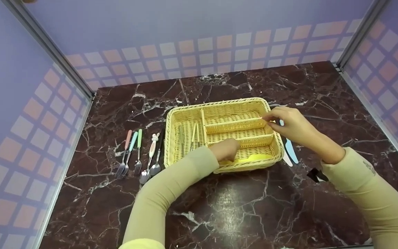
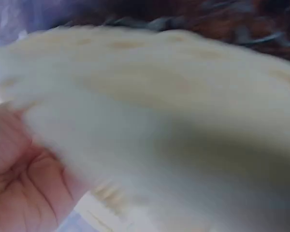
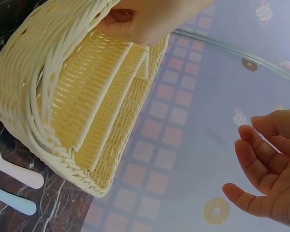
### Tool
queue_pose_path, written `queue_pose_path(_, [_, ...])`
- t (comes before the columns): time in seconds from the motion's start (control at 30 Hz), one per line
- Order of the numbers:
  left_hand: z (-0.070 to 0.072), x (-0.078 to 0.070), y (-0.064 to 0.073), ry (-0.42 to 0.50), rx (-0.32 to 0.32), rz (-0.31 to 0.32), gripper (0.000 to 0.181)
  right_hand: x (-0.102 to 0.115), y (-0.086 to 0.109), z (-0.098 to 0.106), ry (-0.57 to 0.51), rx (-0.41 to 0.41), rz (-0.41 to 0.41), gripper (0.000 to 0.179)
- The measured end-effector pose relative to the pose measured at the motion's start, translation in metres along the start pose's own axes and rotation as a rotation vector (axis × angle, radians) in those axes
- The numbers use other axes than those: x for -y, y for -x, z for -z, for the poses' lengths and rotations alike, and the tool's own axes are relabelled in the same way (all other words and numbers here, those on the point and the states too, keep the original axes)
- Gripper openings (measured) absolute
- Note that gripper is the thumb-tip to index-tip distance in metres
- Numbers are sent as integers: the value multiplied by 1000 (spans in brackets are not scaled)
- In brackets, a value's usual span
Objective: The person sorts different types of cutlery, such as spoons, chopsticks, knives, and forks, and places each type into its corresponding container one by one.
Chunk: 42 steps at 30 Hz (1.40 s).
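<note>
the step in hand appears to be loading cutlery into the rectangular pale-yellow woven basket (image 1: 219, 103), which stands upright on the dark red-brown marbled tabletop (image 1: 230, 204) with slim utensils (image 1: 193, 136) in its left compartment. the bare left hand (image 1: 226, 149) is lowered over the front compartment, beside a smooth bright-yellow item (image 1: 259, 157) lying there; its fingers are bent, but the tips are hidden in the head view and the left wrist view is blurred, so whether they are together on anything cannot be told. the bare right hand (image 1: 288, 122) is beside the right rim, fingers loosely bent, thumb and fingertips slightly apart, holding nothing; the right wrist view confirms a gap between them. a pale blue flat-handled utensil (image 1: 291, 152) and a whitish-pink flat-handled utensil (image 1: 287, 159) lie outside the basket, just beside its right wall. colour-handled metal forks (image 1: 128, 138) and long-handled metal spoons (image 1: 155, 168) lie to the left. the next move probably calls for withdrawing the left hand clear of the dividers, then pinching one of the flat-handled utensils by its handle.
</note>
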<state>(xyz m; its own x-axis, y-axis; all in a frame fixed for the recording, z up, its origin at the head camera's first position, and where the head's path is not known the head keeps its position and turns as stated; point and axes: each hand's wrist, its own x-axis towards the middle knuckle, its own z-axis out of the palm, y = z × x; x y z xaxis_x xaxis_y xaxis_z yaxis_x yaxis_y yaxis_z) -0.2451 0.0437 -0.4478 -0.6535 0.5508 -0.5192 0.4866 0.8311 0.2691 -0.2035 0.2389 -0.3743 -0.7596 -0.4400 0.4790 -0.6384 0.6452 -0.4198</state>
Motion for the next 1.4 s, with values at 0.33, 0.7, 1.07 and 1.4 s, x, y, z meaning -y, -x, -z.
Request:
queue_pose_path(0.33, [56, 45, 59, 474, -277, -109, 32, -38, 22, 2, -41, -234, -248, 19])
queue_pose_path(0.7, [48, 108, 114, 732, -530, -23, 34, -120, 62, -45, 16, -15, -703, 31])
queue_pose_path(1.07, [33, 140, 122, 573, -512, 223, 39, -147, 55, -54, -115, 273, -1060, 18])
queue_pose_path(1.4, [21, 157, 112, 449, -456, 303, 10, -155, 44, -57, -71, 359, -1119, 15])
